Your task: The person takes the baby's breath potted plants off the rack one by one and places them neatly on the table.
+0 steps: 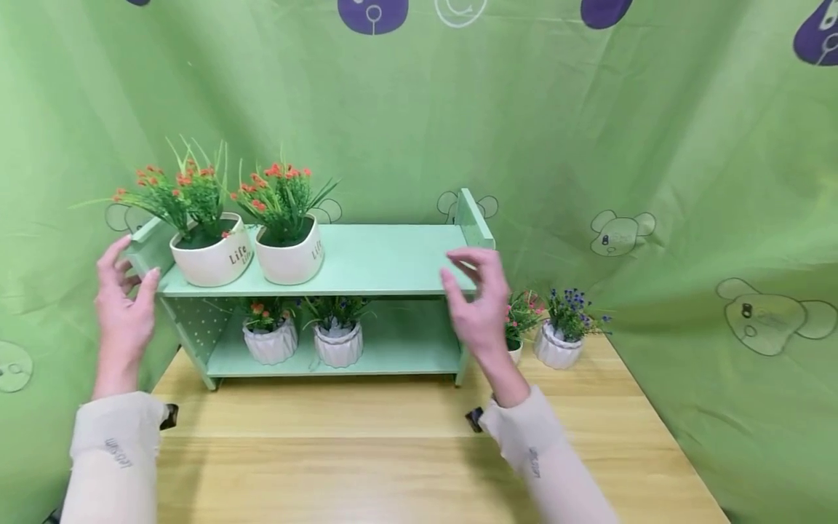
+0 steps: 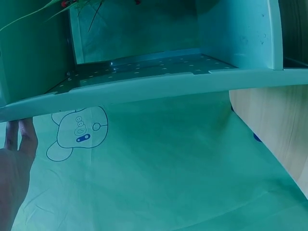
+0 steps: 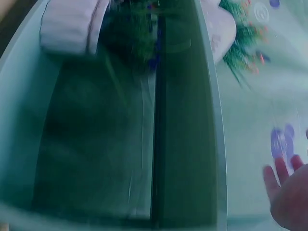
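Observation:
A mint-green two-tier shelf stands on the table. My left hand is at its left side panel, fingers against the panel's outer face and thumb by its front edge. In front of the shelf's right end, my right hand is raised, fingers bent and spread from the thumb, with nothing held. On the upper tier, toward the left, two white pots with orange-red flowers stand side by side. Below them, two small ribbed white pots hold an orange-flowered and a purple-flowered plant.
Right of the shelf, a ribbed white pot with purple flowers stands beside a pink-flowered plant, partly hidden by my right hand. The wooden table extends in front. A green curtain with bear drawings hangs behind.

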`<move>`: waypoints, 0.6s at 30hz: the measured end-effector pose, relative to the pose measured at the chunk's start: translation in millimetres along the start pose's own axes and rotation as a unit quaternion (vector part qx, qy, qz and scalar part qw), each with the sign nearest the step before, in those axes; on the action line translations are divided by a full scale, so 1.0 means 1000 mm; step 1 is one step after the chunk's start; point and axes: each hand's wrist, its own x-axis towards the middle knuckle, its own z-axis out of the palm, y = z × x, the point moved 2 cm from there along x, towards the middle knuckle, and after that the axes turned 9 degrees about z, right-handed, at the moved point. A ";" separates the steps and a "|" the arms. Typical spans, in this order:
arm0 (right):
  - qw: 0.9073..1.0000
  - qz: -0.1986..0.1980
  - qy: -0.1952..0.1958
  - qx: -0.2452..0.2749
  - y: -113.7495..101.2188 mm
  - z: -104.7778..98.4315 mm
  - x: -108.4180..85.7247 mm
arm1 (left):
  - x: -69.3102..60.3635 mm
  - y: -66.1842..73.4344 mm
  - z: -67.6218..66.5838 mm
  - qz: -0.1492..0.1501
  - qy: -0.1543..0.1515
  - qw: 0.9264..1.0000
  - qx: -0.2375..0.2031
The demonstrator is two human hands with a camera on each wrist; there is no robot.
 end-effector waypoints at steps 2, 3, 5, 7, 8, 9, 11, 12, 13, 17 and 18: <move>0.998 0.035 -0.061 -0.008 -0.002 0.023 0.006 | 0.000 -0.001 -0.001 0.002 -0.001 1.000 0.001; 0.994 0.054 -0.090 -0.015 -0.003 0.035 0.009 | 0.000 -0.001 -0.001 0.005 -0.001 1.000 0.004; 0.985 0.089 -0.147 -0.024 -0.004 0.059 0.016 | 0.001 -0.002 -0.002 0.002 -0.006 1.000 0.011; 0.973 0.116 -0.195 -0.029 -0.004 0.081 0.021 | 0.001 -0.002 -0.003 -0.004 -0.012 1.000 0.016; 0.968 0.125 -0.215 -0.034 -0.004 0.091 0.023 | 0.001 -0.003 -0.003 -0.008 -0.015 1.000 0.017; 0.962 0.131 -0.234 -0.040 -0.004 0.100 0.025 | 0.001 -0.003 -0.003 -0.009 -0.017 1.000 0.019; 0.953 0.137 -0.265 -0.052 -0.003 0.117 0.028 | 0.000 -0.003 -0.003 -0.013 -0.021 0.999 0.021; 0.949 0.138 -0.277 -0.060 -0.002 0.124 0.029 | 0.001 -0.003 -0.002 -0.012 -0.022 0.999 0.021; 0.945 0.137 -0.288 -0.072 -0.002 0.130 0.031 | 0.001 -0.003 -0.003 -0.011 -0.023 0.999 0.022; 0.934 0.131 -0.312 -0.112 0.000 0.149 0.035 | 0.001 -0.003 -0.003 -0.004 -0.029 0.999 0.025; 0.933 0.132 -0.313 -0.121 0.001 0.153 0.036 | 0.002 -0.003 -0.004 -0.003 -0.030 0.999 0.026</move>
